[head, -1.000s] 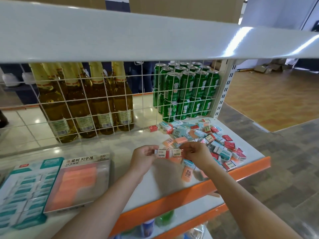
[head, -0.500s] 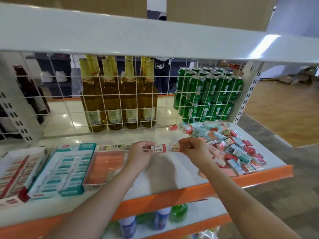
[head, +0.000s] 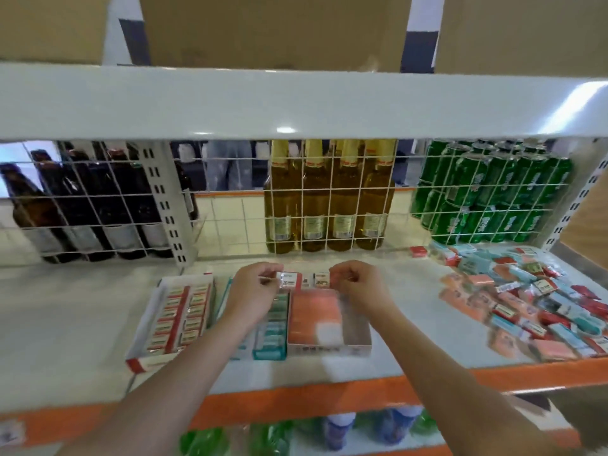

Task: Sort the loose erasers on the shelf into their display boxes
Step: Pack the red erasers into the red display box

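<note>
White-and-red sleeved erasers [head: 303, 280] sit in a short row pinched between my two hands, my left hand [head: 255, 287] gripping the left end with curled fingers and my right hand [head: 357, 286] gripping the right end the same way. Both hands are raised just above the back edge of the orange display box [head: 329, 324], knuckles up, forearms reaching in from the bottom of the view and angled toward each other.

My fingertips are tucked under and hidden, so I cannot tell how many erasers the row holds; the print on them is blurred. My left wrist covers part of the teal display box [head: 271, 334], which stands between the orange box and the red display box [head: 171, 320] on the white shelf [head: 65, 324].

Well to the right of my right hand lies the loose eraser pile [head: 533, 304], a jumble of orange, teal and red pieces; its far edge is cut off by the frame. Behind the wire grid [head: 230, 205] stand dark bottles [head: 82, 209], yellow bottles [head: 329, 205] and green cans [head: 493, 192].
</note>
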